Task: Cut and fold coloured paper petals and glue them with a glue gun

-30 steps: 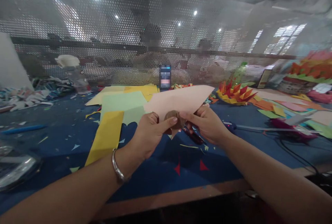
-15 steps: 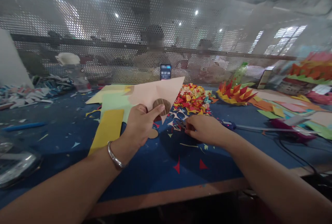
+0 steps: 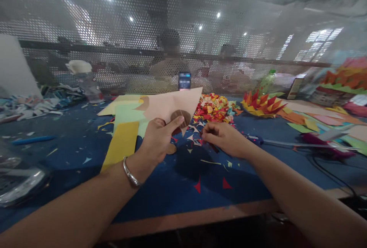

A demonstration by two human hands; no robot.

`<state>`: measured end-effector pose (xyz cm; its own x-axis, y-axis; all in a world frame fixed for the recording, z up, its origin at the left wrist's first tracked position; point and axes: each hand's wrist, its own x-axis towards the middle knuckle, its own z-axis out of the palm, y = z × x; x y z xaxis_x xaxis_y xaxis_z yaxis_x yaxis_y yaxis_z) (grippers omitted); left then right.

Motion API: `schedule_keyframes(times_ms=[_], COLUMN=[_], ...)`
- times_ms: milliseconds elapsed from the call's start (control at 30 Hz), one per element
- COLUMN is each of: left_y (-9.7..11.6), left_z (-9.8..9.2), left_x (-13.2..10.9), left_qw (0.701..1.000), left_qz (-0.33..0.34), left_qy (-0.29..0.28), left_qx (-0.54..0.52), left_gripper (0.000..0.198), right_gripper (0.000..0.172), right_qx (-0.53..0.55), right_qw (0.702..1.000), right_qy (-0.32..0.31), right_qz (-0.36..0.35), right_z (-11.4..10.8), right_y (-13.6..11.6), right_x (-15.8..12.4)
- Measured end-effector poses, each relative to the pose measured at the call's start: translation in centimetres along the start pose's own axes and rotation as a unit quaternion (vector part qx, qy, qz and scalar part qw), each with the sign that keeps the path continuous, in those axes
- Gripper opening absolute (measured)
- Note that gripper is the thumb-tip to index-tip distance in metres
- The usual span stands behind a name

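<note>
My left hand [image 3: 153,139] grips a sheet of pale pink paper [image 3: 163,104]. Its thumb presses a round brown disc [image 3: 180,118] flat against the sheet. To the right, my right hand [image 3: 222,137] is closed low over the paper scraps, thumb and fingers together. Something small and dark shows at and below its fingertips, too blurred to name. A second tan disc [image 3: 171,149] lies on the blue table [image 3: 177,194] beside my left hand. Under and left of the pink sheet are pale green paper [image 3: 127,112] and a yellow strip [image 3: 122,141].
A heap of colourful paper pieces [image 3: 213,107] lies behind my right hand. Farther right are a spiky paper crown [image 3: 262,106], a glue gun [image 3: 329,144] with its cord, and layered coloured sheets. At left lie a blue pen [image 3: 33,139] and a clear plastic object [image 3: 23,179]. A phone [image 3: 184,80] stands ahead.
My right hand has turned slightly, its fingertips lifting a little; the grey blade-like shape at them no longer shows plainly. The left hand keeps the sheet and disc. The view has shifted slightly.
</note>
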<state>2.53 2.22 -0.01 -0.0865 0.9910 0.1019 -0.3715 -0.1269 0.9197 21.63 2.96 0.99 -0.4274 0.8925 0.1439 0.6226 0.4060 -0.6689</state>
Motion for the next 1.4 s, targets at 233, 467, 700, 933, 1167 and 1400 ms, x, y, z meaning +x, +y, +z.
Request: schedule_keyframes(times_ms=[233, 467, 700, 933, 1167, 1400], left_y=[0.3, 0.2, 0.8, 0.3, 0.1, 0.6], left_z=[0.3, 0.2, 0.2, 0.3, 1.3, 1.7], left_x=[-0.4, -0.4, -0.4, -0.5, -1.4, -1.9], left_qw=[1.0, 1.0, 0.998, 0.995, 0.99, 0.991], left_qz=[-0.01, 0.001, -0.006, -0.059, -0.08, -0.079], left_qy=[-0.008, 0.002, 0.047, 0.045, 0.043, 0.046], left_qx=[0.004, -0.025, -0.043, -0.072, -0.106, -0.102], left_gripper=[0.025, 0.025, 0.02, 0.017, 0.015, 0.014], right_gripper=[0.004, 0.031, 0.033, 0.027, 0.03, 0.029], right_qx=[0.173, 0.077, 0.118, 0.301, 0.339, 0.358], right_qw=[0.982, 0.996, 0.993, 0.954, 0.941, 0.934], right_qy=[0.056, 0.034, 0.031, -0.002, -0.001, 0.004], right_qz=[0.051, 0.031, 0.011, 0.01, 0.011, 0.005], right_z=[0.9, 0.7, 0.6, 1.2, 1.7, 1.9], right_y=[-0.4, -0.1, 0.1, -1.0, -1.4, -1.4], right_x=[0.2, 0.0, 0.0, -0.4, -0.4, -0.5])
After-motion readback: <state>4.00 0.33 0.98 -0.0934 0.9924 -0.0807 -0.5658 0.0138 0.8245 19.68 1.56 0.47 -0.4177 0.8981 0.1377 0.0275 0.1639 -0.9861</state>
